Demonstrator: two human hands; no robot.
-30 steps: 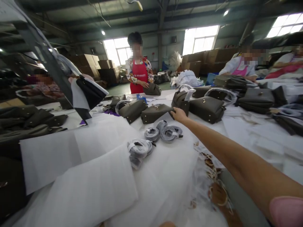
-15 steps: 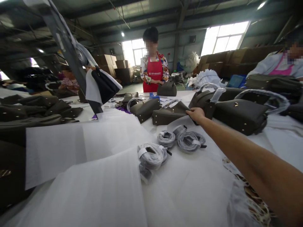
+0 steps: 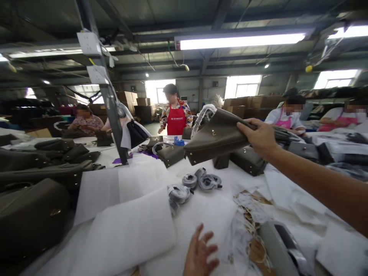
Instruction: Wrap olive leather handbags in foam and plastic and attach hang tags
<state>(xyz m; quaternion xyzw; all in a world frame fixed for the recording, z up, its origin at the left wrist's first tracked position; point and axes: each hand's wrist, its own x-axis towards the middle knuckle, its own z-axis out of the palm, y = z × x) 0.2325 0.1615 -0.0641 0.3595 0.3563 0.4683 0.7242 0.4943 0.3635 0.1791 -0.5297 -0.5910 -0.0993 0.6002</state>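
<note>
My right hand (image 3: 258,138) grips one end of a dark olive handbag (image 3: 215,134), thumb in front, and holds it tilted above the table. Clear wrap covers the bag's handle. Low in the view, my left hand (image 3: 201,251) is raised with fingers spread and nothing in it. Between the two hands lie wrapped strap coils (image 3: 179,193) on the white table (image 3: 207,214). White foam sheets (image 3: 126,226) are spread left of my left hand.
Olive bags (image 3: 31,214) crowd the left side. A metal post (image 3: 110,111) stands behind the sheets. At right are a grey dispenser (image 3: 278,245) and tags with strings (image 3: 255,249). A person in a red apron (image 3: 176,120) stands across the table; others work on both sides.
My right hand has lifted the bag off the table. My left hand has come into view at the bottom. The head view has tilted up, showing more ceiling.
</note>
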